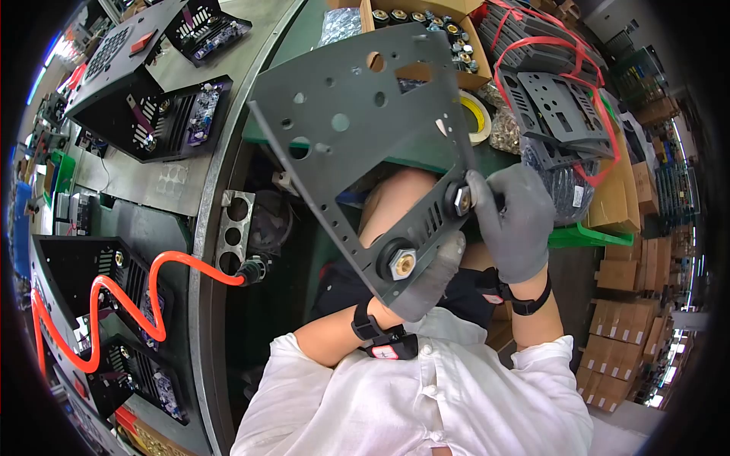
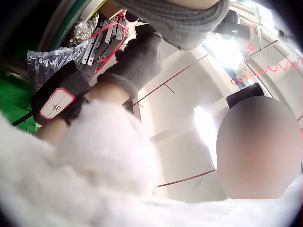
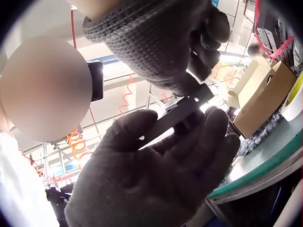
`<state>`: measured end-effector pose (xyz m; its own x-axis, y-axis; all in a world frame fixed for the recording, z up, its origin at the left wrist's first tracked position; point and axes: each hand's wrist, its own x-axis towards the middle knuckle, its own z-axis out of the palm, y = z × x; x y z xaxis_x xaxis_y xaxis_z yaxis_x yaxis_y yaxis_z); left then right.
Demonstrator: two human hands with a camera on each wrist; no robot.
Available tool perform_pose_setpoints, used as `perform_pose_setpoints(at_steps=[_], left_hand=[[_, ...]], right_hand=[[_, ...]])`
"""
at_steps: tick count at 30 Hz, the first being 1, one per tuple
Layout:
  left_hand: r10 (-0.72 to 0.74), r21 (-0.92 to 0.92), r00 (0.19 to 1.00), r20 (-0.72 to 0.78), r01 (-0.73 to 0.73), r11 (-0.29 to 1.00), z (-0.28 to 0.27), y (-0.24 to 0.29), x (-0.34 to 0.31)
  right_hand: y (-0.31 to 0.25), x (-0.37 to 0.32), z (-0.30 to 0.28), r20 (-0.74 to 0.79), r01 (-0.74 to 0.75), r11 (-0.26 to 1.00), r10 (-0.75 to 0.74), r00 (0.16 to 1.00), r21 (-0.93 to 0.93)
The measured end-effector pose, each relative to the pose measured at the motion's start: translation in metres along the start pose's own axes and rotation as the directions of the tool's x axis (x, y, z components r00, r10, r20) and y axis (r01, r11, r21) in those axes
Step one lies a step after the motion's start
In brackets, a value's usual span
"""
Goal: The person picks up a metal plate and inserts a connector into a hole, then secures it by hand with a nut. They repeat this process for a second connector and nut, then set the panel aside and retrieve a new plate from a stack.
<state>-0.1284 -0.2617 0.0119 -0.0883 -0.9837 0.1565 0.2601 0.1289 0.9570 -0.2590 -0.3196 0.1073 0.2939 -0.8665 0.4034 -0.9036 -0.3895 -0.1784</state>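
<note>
A dark grey sheet-metal panel (image 1: 350, 99) with round holes, slots and large cut-outs is tilted up before the person's lap. Two black round fittings with hex nuts sit on its near strip; the lower nut (image 1: 402, 264) shows a brass centre. My gloved left hand (image 1: 435, 283) grips that strip's edge from below, thumb on one face, as the right wrist view shows with the left palm (image 3: 156, 179). At the upper hex nut (image 1: 461, 201), my gloved right hand (image 1: 518, 220) has its fingers curled, thumb and forefinger pinching the nut's side.
Black housings (image 1: 144, 114) with circuit boards stand on the left bench, where an orange coiled hose (image 1: 160, 304) hangs. Beyond the panel are a carton (image 1: 464, 15) of fittings, a tape roll (image 1: 477, 118) and stacked metal plates (image 1: 559, 106) with red straps. Cardboard boxes (image 1: 620, 334) stand at right.
</note>
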Motion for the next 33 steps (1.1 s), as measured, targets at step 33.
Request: perform_pose_setpoints(at_steps=[33], left_hand=[[-0.004, -0.173, 0.985, 0.174, 0.035, 0.984, -0.004, 0.001, 0.015]], right_hand=[[-0.013, -0.007, -0.027, -0.027, -0.037, 0.919, 0.052, 0.998, 0.393]])
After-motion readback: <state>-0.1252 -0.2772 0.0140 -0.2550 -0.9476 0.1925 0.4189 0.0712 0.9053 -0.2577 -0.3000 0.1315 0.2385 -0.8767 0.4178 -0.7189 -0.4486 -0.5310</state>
